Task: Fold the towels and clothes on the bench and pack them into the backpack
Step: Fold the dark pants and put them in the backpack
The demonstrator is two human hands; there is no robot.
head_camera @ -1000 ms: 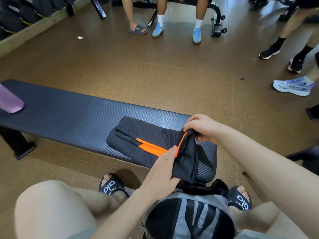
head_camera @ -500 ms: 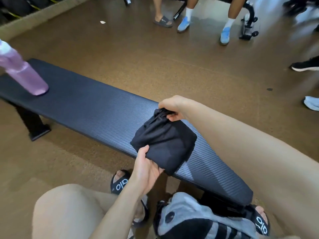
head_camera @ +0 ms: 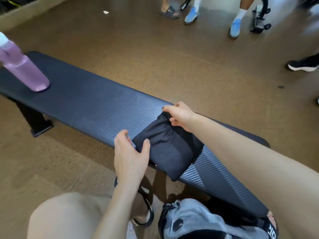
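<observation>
A black garment point(head_camera: 169, 149), folded into a compact bundle, lies on the dark padded bench point(head_camera: 96, 104), with its near corner hanging over the front edge. My right hand point(head_camera: 179, 116) pinches the bundle's far end with curled fingers. Just left of the bundle is my left hand point(head_camera: 129, 156); its thumb touches the near left corner and its fingers are spread loosely beside it. The grey and black backpack point(head_camera: 198, 219) stands on the floor between my feet, below the bench.
A purple water bottle point(head_camera: 25, 71) stands at the bench's far left end. Several people's feet and a piece of gym equipment point(head_camera: 259, 23) are across the brown floor at the top. My knee point(head_camera: 69, 216) is at the bottom left.
The garment with the orange stripe was folded over into a small black bundle, lifted briefly, and now lies on the bench. My left hand has let go of its near edge.
</observation>
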